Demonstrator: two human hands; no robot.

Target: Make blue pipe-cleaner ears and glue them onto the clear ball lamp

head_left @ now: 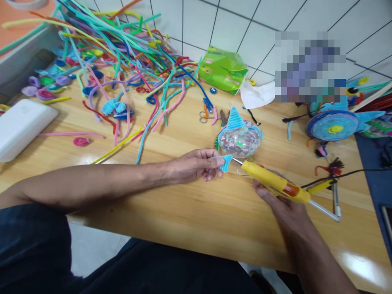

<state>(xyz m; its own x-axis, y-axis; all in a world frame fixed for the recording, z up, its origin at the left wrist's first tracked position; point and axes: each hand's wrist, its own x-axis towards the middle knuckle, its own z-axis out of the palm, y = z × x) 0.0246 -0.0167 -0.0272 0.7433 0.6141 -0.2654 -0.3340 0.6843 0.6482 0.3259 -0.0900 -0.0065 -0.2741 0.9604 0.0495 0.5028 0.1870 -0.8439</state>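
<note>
Between the thumb and fingers of my left hand [203, 164] is a small light-blue pipe-cleaner piece [226, 163], ribbed and roughly triangular. My right hand [277, 200] is wrapped round a yellow hot glue gun [269, 179], its metal nozzle at the edge of the blue piece. A clear glue stick [324, 210] juts from the gun's back end. Just beyond the nozzle sits a round, clear craft body [240, 141] filled with colourful bits, with a blue ribbed fin [235, 118] standing on top. The fingers of my right hand are partly hidden by the gun.
Loose pipe cleaners [122, 49] are heaped at the back left. A green tissue pack [223, 70] leans by the tiled wall. Scissors [208, 118] lie behind the craft body. At right are a blue disc-shaped craft [332, 124], a yellow utility knife [321, 186] and a black cord [352, 172].
</note>
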